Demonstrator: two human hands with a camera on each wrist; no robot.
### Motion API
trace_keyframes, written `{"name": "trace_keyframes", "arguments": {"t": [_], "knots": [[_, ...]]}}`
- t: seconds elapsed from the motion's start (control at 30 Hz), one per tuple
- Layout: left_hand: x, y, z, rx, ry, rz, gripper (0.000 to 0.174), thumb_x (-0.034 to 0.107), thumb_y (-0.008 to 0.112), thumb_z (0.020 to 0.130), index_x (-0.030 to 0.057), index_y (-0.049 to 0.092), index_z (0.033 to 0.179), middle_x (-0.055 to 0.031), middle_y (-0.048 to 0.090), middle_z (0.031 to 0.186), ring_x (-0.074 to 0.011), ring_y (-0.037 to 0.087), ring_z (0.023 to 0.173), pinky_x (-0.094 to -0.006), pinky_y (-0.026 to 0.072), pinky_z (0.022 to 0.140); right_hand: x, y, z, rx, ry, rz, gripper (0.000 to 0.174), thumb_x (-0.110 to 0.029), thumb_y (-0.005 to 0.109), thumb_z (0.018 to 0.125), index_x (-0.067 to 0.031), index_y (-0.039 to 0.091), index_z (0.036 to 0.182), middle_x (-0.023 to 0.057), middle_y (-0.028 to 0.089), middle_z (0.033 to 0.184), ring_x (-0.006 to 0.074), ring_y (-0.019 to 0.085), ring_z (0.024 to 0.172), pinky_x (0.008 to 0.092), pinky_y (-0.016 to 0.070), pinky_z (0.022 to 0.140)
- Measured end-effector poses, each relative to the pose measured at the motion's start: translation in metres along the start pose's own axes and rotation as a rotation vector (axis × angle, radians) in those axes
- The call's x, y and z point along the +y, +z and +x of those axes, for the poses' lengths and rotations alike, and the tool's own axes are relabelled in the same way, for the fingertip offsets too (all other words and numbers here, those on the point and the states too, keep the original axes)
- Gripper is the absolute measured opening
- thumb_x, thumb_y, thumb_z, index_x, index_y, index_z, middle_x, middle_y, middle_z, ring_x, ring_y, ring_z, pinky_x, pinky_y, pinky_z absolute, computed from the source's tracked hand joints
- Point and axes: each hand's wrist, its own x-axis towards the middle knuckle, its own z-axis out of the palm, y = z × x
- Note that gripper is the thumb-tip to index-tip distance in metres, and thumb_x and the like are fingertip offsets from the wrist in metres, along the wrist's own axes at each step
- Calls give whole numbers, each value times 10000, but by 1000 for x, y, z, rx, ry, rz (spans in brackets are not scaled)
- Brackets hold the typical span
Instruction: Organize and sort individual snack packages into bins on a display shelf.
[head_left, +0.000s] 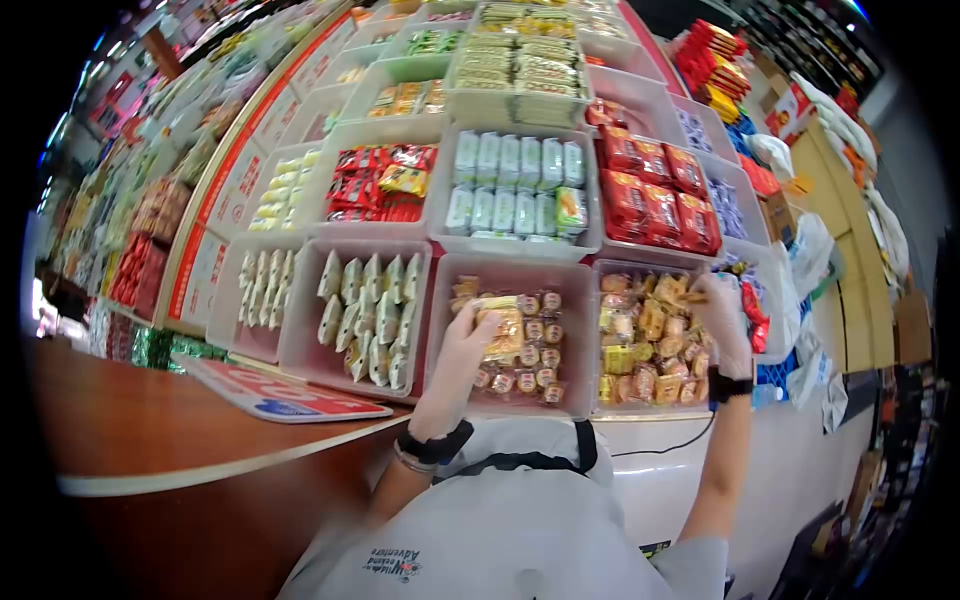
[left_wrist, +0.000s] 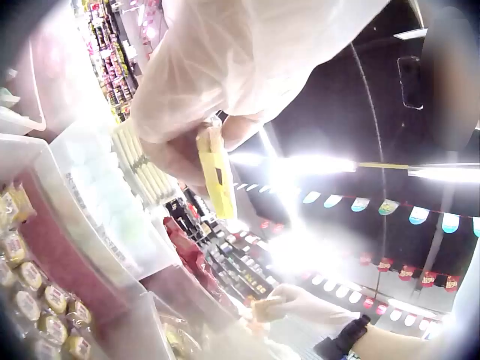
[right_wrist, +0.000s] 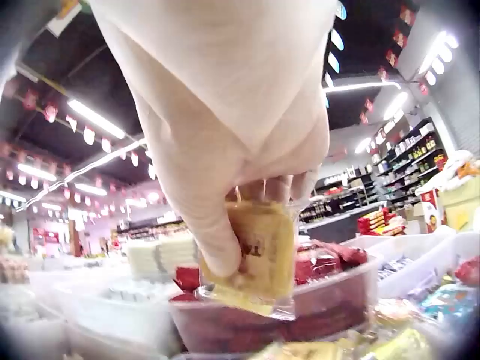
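Note:
Both hands wear thin translucent gloves. The left hand (head_left: 452,365) holds a flat yellow packet (head_left: 503,325) above a bin (head_left: 437,300) of small round wrapped snacks (head_left: 549,357). In the left wrist view the yellow packet (left_wrist: 215,172) is seen edge-on, pinched between the fingers and thumb of the left hand (left_wrist: 225,75). The right hand (head_left: 722,325) is over the bin of mixed golden packets (head_left: 648,345). Seen from the right wrist, a square yellow wrapped packet (right_wrist: 260,251) is pinched between thumb and fingers of the right hand (right_wrist: 225,127).
Behind are bins of green-white packets (head_left: 514,185), dark red packets (head_left: 655,195) and red and yellow packets (head_left: 375,185). White packets (head_left: 372,305) fill a bin on the left. A red-and-white sign (head_left: 285,390) lies on the brown surface (head_left: 130,420). Plastic bags (head_left: 808,255) hang at right.

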Motion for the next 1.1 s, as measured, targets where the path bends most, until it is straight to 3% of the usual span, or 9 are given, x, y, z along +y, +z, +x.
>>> {"name": "trace_keyframes", "arguments": {"t": [0.13,0.3,0.47,0.63,0.67,0.83,0.9,0.93,1.1], "knots": [[0,8,9,-63,58,47,244,197,455,992,23,527,1146,-19,568,1029,-75,511,954,-240,414,857,-104,-50,9,63,222,612,633,55,626,797,-88,442,1386,45,514,922,111,533,884,234,454,799],[6,12,1,-65,132,79,275,216,420,1012,30,502,1196,-23,566,1081,-83,509,1012,-255,408,912,-216,-19,9,-16,128,973,919,58,626,797,-154,108,1525,28,531,943,82,542,798,208,460,682],[-13,15,2,25,131,33,392,314,359,1036,12,455,1267,-53,546,1137,-97,495,1042,-254,398,925,-263,25,0,-224,137,1002,536,34,600,856,-40,457,1367,54,582,1051,92,570,875,224,473,786],[-13,3,1,-114,183,-162,552,468,330,1015,2,435,1292,-64,513,1214,-121,470,1127,-264,372,971,-280,41,-5,-225,190,1075,538,8,613,858,-25,444,1368,45,617,966,93,562,820,222,478,754],[-73,1,25,-42,255,-391,481,417,414,1007,15,452,1270,-60,527,1183,-124,489,1104,-265,393,951,-281,34,-8,-244,202,976,540,-13,625,857,-18,442,1365,57,625,965,87,565,816,232,480,732],[-13,10,5,24,102,-81,388,198,587,932,-22,471,1229,-132,571,1128,-179,534,1073,-334,424,945,-274,45,-14,-79,-159,462,506,-182,627,874,-29,457,1326,155,576,1092,266,614,834,365,494,710],[-21,21,1,102,140,260,390,205,590,929,-20,481,1228,-123,591,1100,-178,586,994,-304,482,847,-266,24,-25,-175,-25,469,485,-210,615,879,-60,468,1316,171,537,1092,349,588,843,402,487,743],[-7,9,4,-2,146,-162,384,213,598,926,-12,488,1218,-106,603,1069,-159,603,913,-284,508,768,-258,18,-33,-162,17,492,453,-203,615,879,-63,492,1291,168,540,1035,345,591,840,395,486,741],[8,18,-2,100,99,-49,294,177,567,941,37,510,1193,-49,583,1034,-98,577,897,-247,501,773,-194,18,-32,149,46,499,253,-147,610,879,-52,610,1114,120,615,927,254,604,777,350,478,700]]}}
